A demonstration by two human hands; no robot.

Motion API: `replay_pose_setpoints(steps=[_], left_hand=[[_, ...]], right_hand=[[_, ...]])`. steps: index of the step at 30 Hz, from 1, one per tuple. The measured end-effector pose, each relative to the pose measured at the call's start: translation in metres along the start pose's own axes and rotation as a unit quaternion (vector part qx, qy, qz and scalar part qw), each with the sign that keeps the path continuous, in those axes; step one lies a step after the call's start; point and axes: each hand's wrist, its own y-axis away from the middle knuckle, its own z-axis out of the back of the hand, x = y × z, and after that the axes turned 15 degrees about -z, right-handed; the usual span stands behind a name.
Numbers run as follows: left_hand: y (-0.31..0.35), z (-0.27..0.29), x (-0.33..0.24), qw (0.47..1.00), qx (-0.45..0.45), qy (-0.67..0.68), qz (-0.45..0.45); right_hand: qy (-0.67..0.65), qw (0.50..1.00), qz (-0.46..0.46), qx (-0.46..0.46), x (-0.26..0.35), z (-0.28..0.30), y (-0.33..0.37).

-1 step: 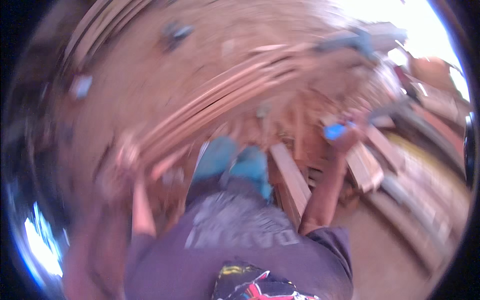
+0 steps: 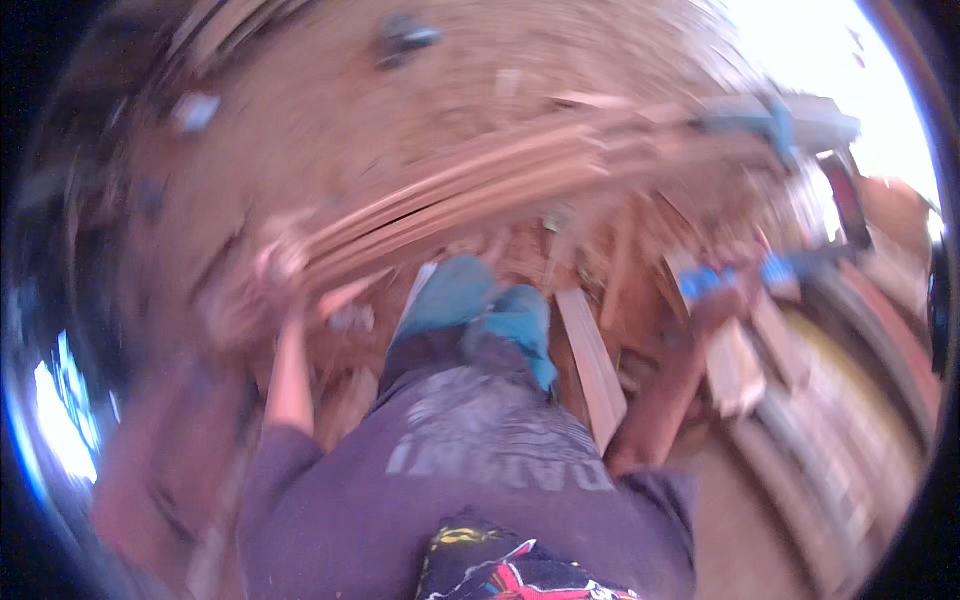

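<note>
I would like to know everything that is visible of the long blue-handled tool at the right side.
The long blue-handled tool runs roughly sideways, its far end toward the right and slightly up. The grip, perhaps plastic or rubber, shows on both sides of the bare right hand, whose fingers close around it. A greyish shaft follows; a dark, partly reddish piece seems to form its head. It is held beyond a pale wooden block; blur hides whether it touches anything else.
</note>
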Motion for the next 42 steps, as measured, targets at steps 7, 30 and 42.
replay_pose_setpoints(steps=[7,30,42], left_hand=[[-0.001,0.023,-0.024,0.992,-0.082,0.031,0.088],[-0.023,-0.038,-0.087,0.869,-0.329,0.200,0.311],[-0.027,-0.021,-0.094,0.890,-0.286,0.172,0.310]], right_hand=[[0.236,0.934,0.086,0.255,0.026,-0.074,0.057],[0.385,0.316,0.514,0.698,-0.040,-0.298,0.399],[0.378,0.273,0.600,0.651,-0.084,-0.296,0.383]])
